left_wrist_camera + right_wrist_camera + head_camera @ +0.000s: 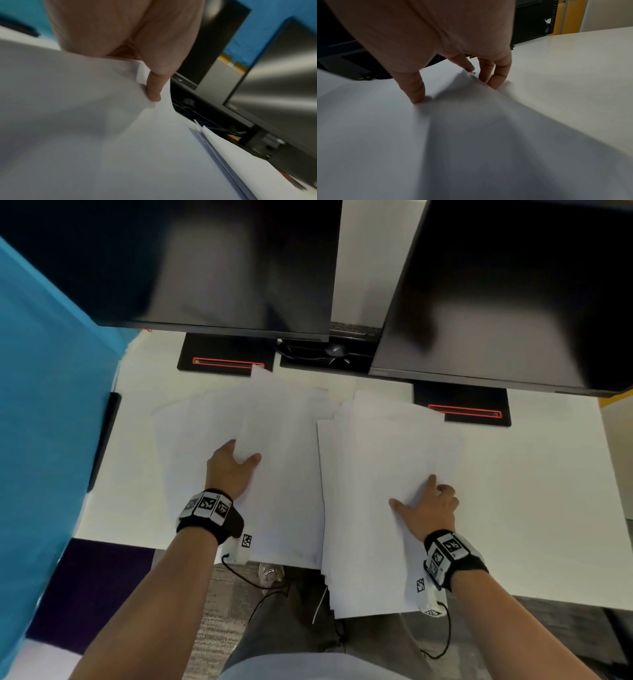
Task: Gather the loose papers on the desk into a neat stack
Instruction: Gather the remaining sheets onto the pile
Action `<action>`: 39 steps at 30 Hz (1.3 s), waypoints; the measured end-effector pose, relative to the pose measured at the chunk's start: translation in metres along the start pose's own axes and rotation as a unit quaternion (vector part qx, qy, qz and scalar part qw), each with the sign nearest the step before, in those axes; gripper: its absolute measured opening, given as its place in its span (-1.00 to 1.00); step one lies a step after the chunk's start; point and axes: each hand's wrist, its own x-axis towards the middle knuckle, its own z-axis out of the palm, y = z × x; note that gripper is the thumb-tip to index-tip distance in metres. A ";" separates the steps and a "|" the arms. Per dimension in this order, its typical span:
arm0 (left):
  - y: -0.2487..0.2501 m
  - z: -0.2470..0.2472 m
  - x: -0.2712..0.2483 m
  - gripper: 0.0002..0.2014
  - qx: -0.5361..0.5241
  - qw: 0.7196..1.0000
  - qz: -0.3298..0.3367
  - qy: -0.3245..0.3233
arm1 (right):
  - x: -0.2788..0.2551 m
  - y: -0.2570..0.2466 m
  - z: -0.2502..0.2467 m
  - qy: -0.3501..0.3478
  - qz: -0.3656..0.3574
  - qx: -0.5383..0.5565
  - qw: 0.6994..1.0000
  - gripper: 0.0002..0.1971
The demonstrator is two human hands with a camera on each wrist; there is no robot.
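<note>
Papers lie in 2 loose white groups on the white desk [548,491], in front of 2 dark monitors. Left group [212,419]: thin, flat, smooth sheets fanned at different angles, with their far edges near a black monitor base [226,356] outlined in red. Right group [370,474]: sheets more nearly squared, rectangular, their near edges hanging past the desk's front edge and stepped like a deck.

Left hand [229,470] has its fingers tucked under a lifted sheet [270,419] with the thumb on top, pinching that sheet's near corner; the left wrist view shows the paper bending softly at the thumb. Right hand [428,508] rests on the right group with fingers spread and bent, fingertips [418,98] pressing down so the top sheet buckles into a shallow ridge; it grips nothing.
</note>
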 end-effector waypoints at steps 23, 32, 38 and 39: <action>0.100 -0.036 -0.070 -0.67 -0.341 0.896 0.155 -0.239 | -0.023 -0.075 -0.036 -0.182 -0.150 0.510 0.827 0.02; 0.044 0.044 -0.045 -0.50 -0.321 0.890 0.029 -0.322 | -0.022 -0.035 -0.002 -0.246 -0.012 0.628 0.738 -0.45; 0.032 0.077 -0.040 -0.48 -0.069 0.993 -0.002 -0.095 | 0.009 -0.001 0.001 0.023 0.021 0.290 0.956 -0.53; 0.033 0.080 -0.039 -0.41 -0.045 0.996 -0.003 -0.082 | 0.015 0.001 -0.003 0.078 0.036 0.252 0.964 -0.49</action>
